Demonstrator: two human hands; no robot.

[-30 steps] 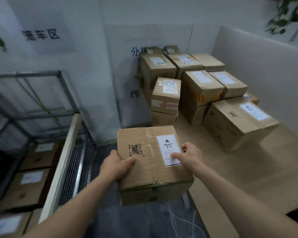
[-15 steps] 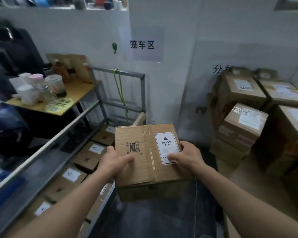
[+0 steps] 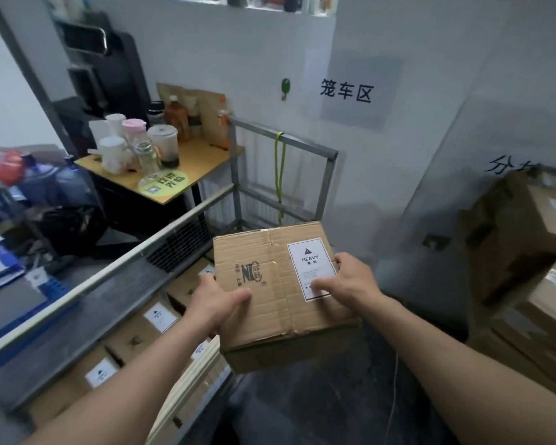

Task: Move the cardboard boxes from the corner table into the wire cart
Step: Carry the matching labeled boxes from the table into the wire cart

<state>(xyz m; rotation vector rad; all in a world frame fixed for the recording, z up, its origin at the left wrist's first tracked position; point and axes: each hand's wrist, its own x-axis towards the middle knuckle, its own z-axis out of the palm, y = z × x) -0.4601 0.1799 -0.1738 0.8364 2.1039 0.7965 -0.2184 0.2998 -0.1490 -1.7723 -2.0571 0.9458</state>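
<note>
Dead center, my left hand (image 3: 217,300) and right hand (image 3: 350,281) grip cardboard box (image 3: 270,303), thumbs atop. Wire cart (image 3: 161,234) at 8 o'clock.

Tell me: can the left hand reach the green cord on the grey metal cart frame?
Probably not now: the left hand and the right hand both grip the brown cardboard box.

Open-topped wire cart (image 3: 305,144) at 9 to 10 o'clock. Bottom tiled with labelled boxes (image 3: 135,335), room only above them. Grey side rail (image 3: 109,277) slanting across 10. Back frame with green cord (image 3: 280,175) at 12. Stacked cartons (image 3: 520,239) walling off 3. Dark floor (image 3: 302,409) free at 6. Centre filled by carried box (image 3: 276,316).
</note>
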